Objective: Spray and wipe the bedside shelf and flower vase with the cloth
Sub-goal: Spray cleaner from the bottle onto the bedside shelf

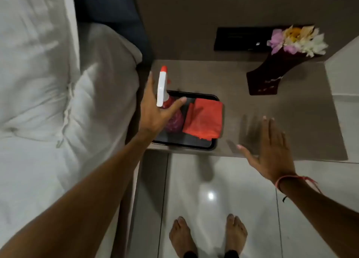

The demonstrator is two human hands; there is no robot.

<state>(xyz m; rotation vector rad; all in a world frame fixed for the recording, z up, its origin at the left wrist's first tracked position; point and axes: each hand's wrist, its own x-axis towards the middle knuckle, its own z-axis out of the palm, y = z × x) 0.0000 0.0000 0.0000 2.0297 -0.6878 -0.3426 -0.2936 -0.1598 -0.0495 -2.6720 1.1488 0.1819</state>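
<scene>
A spray bottle (162, 87) with a white trigger head, red nozzle and reddish body stands in a black tray (196, 145) on the brown bedside shelf (287, 125). Beside it in the tray lies a folded red cloth (204, 120). My left hand (153, 110) is at the bottle's neck, fingers spread around it without a closed grip. My right hand (270, 151) hovers flat and open over the shelf's front edge, holding nothing. A dark flared flower vase (272, 77) with pink, white and yellow flowers (297, 41) stands at the shelf's back right.
A bed with white bedding (48, 102) lies directly left of the shelf. A black wall panel (239, 39) sits behind the vase. Glossy white floor tiles (213, 195) and my bare feet (207, 234) are below the shelf's front edge.
</scene>
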